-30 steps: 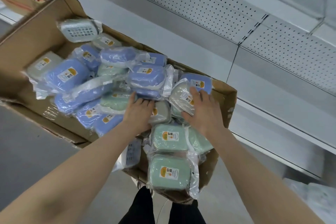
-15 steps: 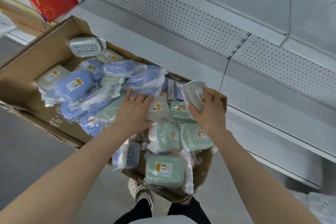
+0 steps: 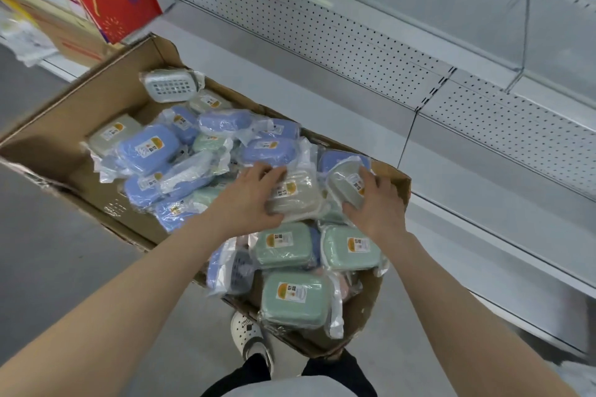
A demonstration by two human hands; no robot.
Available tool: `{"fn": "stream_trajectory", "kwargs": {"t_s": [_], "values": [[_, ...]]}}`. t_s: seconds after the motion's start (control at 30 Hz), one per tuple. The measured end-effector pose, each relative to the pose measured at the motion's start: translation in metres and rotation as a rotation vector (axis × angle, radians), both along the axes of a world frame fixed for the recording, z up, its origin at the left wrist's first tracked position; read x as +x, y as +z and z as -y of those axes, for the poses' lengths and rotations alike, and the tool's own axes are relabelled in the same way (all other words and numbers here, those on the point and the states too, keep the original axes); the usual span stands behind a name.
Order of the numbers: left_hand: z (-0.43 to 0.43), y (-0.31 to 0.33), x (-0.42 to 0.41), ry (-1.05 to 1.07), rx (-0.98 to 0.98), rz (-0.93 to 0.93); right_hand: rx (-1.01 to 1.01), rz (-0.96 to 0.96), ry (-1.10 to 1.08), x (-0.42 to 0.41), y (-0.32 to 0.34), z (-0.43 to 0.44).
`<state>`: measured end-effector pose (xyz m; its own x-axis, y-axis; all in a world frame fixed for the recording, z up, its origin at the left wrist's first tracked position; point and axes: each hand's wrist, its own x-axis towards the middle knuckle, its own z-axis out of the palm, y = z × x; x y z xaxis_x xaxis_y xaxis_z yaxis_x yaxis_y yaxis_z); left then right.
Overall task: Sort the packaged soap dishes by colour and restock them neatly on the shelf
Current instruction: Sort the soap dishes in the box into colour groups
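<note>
My left fingers [image 3: 274,172] curl over the far edge of the flat beige soap dish [image 3: 298,195], thumb tucked under its near side, so the left hand [image 3: 250,200] now grips that pack; a second ago it was only resting on the pile further in. The right hand [image 3: 375,206] pinches the tilted beige soap dish [image 3: 346,182] between fingers and thumb, raised on edge just beside the first, where a second ago it lay flat under my palm. Both packs are still inside the cardboard box [image 3: 64,126], near its right wall. I read this as the beige pair gathered and ready to lift out together. The green soap dishes [image 3: 292,298] sit grouped at the near end, the blue soap dishes [image 3: 146,148] are heaped towards the far end, and the shelf [image 3: 483,245] to my right has received none yet.
</note>
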<state>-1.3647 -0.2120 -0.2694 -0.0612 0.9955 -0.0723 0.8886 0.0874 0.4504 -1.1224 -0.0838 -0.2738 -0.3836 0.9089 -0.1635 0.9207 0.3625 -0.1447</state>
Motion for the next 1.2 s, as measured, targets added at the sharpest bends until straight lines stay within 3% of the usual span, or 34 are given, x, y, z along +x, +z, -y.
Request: {"fn": "stream_trajectory", "kwargs": {"t_s": [0.1, 0.17, 0.27, 0.37, 0.5, 0.6, 0.67, 0.9, 1.2], "values": [[0.000, -0.015, 0.017, -0.086, -0.169, -0.096, 0.028, 0.072, -0.061, 0.002, 0.002, 0.001], [0.003, -0.027, 0.028, -0.109, -0.265, -0.161, -0.058, 0.109, -0.077, 0.004, 0.000, 0.005], [0.006, -0.039, 0.037, -0.084, -0.268, -0.188, -0.180, 0.030, -0.101, 0.006, 0.000, 0.009], [0.007, -0.040, 0.038, -0.063, -0.224, -0.185, -0.038, 0.024, -0.046, 0.011, 0.003, 0.007], [0.009, -0.033, 0.031, -0.024, -0.181, -0.169, -0.125, 0.147, 0.212, 0.020, 0.011, -0.002], [0.010, -0.029, 0.025, 0.005, -0.143, -0.172, 0.017, 0.433, 0.587, 0.017, 0.014, -0.007], [0.011, -0.027, 0.024, 0.028, -0.119, -0.173, 0.036, 0.473, 0.668, 0.012, 0.013, -0.008], [0.015, -0.023, 0.027, 0.133, -0.064, -0.140, -0.040, 0.395, 0.537, -0.001, 0.007, -0.010], [0.013, -0.001, 0.046, 0.153, -0.020, -0.116, 0.124, 0.179, 0.327, 0.033, 0.018, 0.007]]}}
